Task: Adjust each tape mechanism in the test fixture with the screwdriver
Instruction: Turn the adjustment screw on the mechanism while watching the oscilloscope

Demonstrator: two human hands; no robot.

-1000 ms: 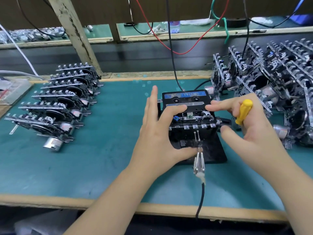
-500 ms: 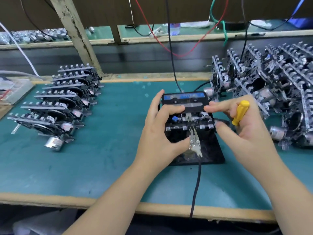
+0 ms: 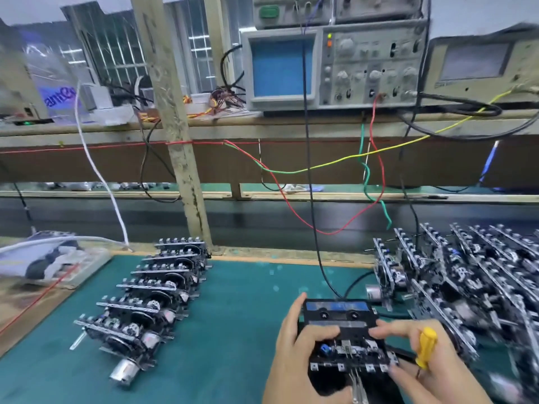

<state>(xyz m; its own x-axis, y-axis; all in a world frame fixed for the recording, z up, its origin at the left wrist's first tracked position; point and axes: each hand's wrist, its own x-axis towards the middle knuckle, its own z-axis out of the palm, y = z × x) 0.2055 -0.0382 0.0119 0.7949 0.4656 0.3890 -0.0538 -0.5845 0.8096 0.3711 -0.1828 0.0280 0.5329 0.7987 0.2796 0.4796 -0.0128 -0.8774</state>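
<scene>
Fingers of left hand point(image 3: 303, 345) curled around tape mechanism point(image 3: 347, 349), steadying it; right hand point(image 3: 420, 360) gripping screwdriver point(image 3: 424, 346), parked clear.

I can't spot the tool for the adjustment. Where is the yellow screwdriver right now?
In the head view, the yellow screwdriver is at lower right, gripped in the right hand, just right of the tape mechanism in the test fixture.

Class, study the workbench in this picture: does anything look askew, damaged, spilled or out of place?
Nothing looks spilled or broken. The mechanisms on the left stand in a neat row; those on the right lean in a looser heap. Wires dangle untidily across the bench. Both hands hold the mechanism in the fixture.
</scene>
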